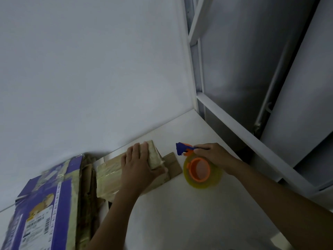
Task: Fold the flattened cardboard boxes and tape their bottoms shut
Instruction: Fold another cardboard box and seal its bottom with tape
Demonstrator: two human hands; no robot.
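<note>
- Taping step, I reckon. The box [110, 175] is folded up and lies on the tabletop [180, 210] close to the wall [90, 69]. It looks like there's shiny tape across its top face.
- My left hand [139, 166] lies flat on the box's right end, fingers straight and thumb down the near edge, pinning it in place.
- My right hand [213, 155] grips the dispenser [191, 171] by its blue handle. The roll is just beside the box, cutter end pointing at it, not touching the cardboard.
- A bare flap [173, 162] pokes out from under the box's right end, between box and roll. Can't tell if it belongs to this box.
- Next move, my guess: bring the cutter end onto the box end, stick the tape down, then pull along the seam while the left hand presses.
- Room: there's open tabletop toward me and to the right. The wall is tight behind the box, and the white frame [232, 121] edges the right side, so I'd pull toward myself.
- The flat boxes [54, 204] are stacked just left of the box, so there's no sliding that way.
</note>
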